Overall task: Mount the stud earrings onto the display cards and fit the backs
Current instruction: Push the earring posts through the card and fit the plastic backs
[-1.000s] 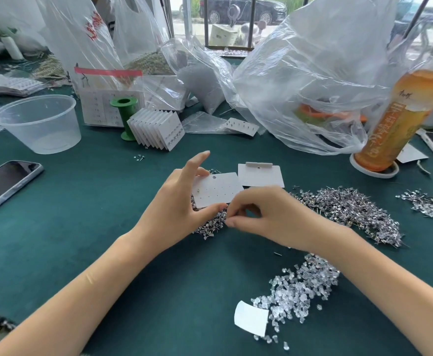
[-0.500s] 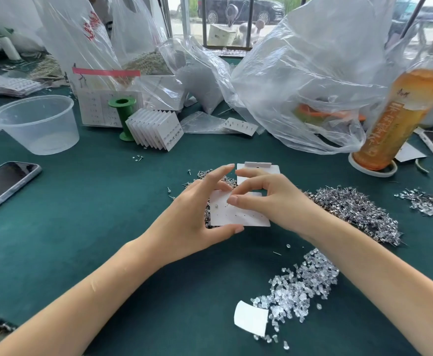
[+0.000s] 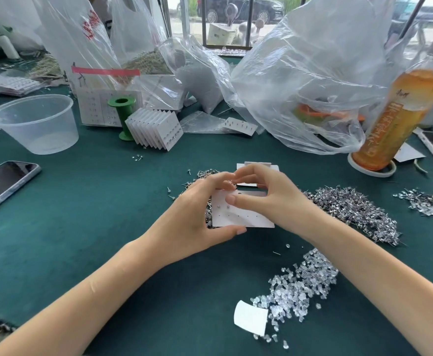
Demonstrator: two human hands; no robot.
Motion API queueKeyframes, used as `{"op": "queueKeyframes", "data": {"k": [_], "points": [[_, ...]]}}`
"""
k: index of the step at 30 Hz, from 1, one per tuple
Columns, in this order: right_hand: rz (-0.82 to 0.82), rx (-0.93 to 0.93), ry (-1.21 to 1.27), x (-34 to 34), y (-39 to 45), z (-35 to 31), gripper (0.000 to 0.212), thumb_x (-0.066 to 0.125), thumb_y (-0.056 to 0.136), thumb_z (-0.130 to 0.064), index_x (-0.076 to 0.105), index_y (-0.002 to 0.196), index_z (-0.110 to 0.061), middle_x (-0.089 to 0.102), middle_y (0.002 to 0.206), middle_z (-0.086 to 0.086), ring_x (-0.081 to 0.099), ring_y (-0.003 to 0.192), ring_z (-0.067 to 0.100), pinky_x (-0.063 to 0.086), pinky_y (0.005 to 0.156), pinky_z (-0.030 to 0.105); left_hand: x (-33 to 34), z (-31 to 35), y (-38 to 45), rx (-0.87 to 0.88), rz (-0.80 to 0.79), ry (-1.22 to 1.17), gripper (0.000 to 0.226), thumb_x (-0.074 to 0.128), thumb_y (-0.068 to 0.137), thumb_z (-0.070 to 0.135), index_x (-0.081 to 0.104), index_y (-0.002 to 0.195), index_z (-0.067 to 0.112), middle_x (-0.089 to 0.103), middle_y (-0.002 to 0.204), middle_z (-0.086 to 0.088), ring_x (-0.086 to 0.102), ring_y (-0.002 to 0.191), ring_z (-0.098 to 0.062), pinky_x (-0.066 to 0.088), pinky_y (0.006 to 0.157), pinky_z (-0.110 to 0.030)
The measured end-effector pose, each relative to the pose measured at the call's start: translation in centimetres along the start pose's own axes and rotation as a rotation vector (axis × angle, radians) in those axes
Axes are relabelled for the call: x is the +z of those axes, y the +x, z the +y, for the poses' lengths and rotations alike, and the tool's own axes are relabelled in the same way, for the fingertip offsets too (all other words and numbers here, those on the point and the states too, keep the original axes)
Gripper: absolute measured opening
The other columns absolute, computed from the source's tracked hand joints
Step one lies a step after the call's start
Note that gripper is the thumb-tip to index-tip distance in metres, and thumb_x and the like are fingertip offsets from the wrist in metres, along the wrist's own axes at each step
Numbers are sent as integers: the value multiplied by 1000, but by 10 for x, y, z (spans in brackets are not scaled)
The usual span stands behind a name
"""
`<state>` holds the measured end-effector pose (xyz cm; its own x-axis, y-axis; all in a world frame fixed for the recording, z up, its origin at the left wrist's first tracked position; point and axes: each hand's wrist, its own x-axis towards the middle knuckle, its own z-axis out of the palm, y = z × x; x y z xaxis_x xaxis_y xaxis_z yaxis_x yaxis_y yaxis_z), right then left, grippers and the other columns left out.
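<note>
We held the display card [image 3: 241,214] just above the green table [image 3: 82,214], over the near edge of the stud earrings pile [image 3: 351,211]. Our left hand [image 3: 192,222] gripped it, thumb curled under the lower edge and fingers over the top left corner. Our right hand [image 3: 269,199] pinched the card's upper right part, thumb lying flat across the face and fingers bent over the top; whether a stud sat between those fingertips we could not tell.

Progress on this card: two studs seated in the left part of the upper row, as far as we could make out. The remaining holes showed as bare dots. Whether any backs were fitted behind the card was hidden from us.

Done so far, judging from the table: a fanned stack of filled cards [image 3: 156,131] stood beside the green spool [image 3: 121,116], and one more filled card [image 3: 239,127] lay by the plastic bags [image 3: 300,73].

Left to do: a blank card [image 3: 257,167] waited behind our hands. The earring pile was large, with a smaller heap [image 3: 426,205] far right. The clear backs [image 3: 297,289] lay near our right forearm, untouched by either hand. We judged the work well short of finished.
</note>
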<state>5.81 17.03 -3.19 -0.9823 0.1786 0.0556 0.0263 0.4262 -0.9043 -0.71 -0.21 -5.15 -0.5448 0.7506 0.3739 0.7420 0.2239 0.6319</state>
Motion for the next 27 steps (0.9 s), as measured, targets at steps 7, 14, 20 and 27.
{"op": "queueKeyframes", "data": {"k": [7, 14, 20, 27], "points": [[-62, 84, -57, 0, -2, -6, 25, 80, 73, -35, 70, 95, -27, 71, 98, 3, 66, 93, 13, 49, 91, 35, 0, 10, 1, 38, 17, 12, 67, 84, 67, 30, 51, 124, 17, 57, 122, 9, 50, 118, -4, 38, 102, -23], [-27, 110, -161, -1, -5, -3, 37, 80, 68, -44, 65, 73, -11, 39, 61, -6, 37, 57, 8, 25, 57, 28, 1, 18, 1, 86, 9, 85, 69, 83, 67, 30, 50, 126, 13, 56, 120, 9, 48, 117, -7, 34, 102, -17], [3, 81, -158, -17, -14, -5, 44, 79, 67, -45, 60, 71, -5, 42, 62, -4, 37, 55, 9, 28, 53, 26, 3, 31, 9, 175, -43, 153, 76, 79, 73, 36, 42, 136, 13, 52, 130, 2, 42, 120, -10, 35, 102, -24], [401, -104, -330, -78, -61, 4, 47, 69, 59, -65, 57, 66, -21, 54, 59, -10, 45, 54, 3, 32, 53, 24, 7, 43, 33, 141, -74, 107, 53, 74, 78, 31, 56, 126, 18, 55, 111, 16, 51, 103, 3, 36, 95, -12]]}}
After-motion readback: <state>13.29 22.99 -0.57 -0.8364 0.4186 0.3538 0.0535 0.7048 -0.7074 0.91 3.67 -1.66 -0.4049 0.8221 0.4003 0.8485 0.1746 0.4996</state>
